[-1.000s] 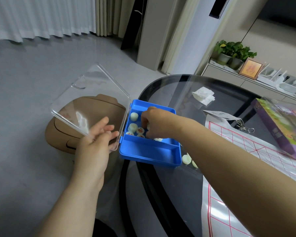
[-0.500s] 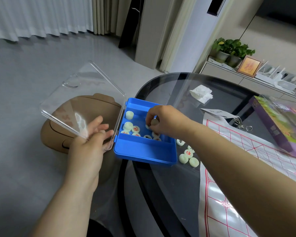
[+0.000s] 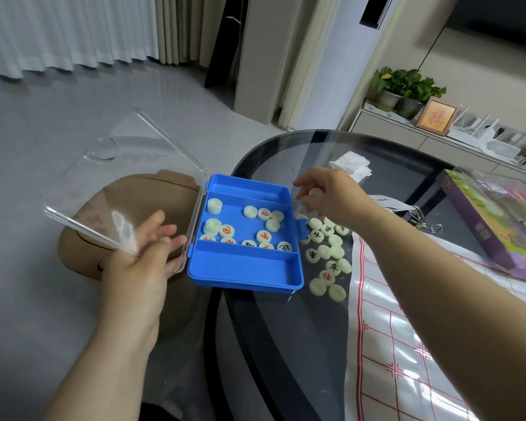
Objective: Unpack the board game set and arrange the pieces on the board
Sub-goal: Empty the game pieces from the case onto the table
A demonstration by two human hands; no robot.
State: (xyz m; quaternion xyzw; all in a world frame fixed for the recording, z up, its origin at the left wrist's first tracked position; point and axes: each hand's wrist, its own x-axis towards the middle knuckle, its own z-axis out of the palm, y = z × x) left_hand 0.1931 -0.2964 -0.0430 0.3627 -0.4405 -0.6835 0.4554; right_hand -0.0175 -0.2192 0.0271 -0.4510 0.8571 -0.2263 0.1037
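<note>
Near right, board (image 3: 407, 344) lies flat on bench (image 3: 271, 344). Near left, left hand (image 3: 140, 262) grips corner of clear lid (image 3: 119, 183); lid is swung open leftward above a stool (image 3: 82, 226). Blue box (image 3: 246, 268) sits at bench's left edge, with pieces (image 3: 264, 237) in its far compartment. Between box and board, loose pieces (image 3: 325, 253) lie on bench, just beside box. Above them right hand (image 3: 331, 199) hovers, fingers curled, pinching one piece (image 3: 315, 192). Beyond it a tissue (image 3: 351, 164); far right a purple carton (image 3: 483, 220).
</note>
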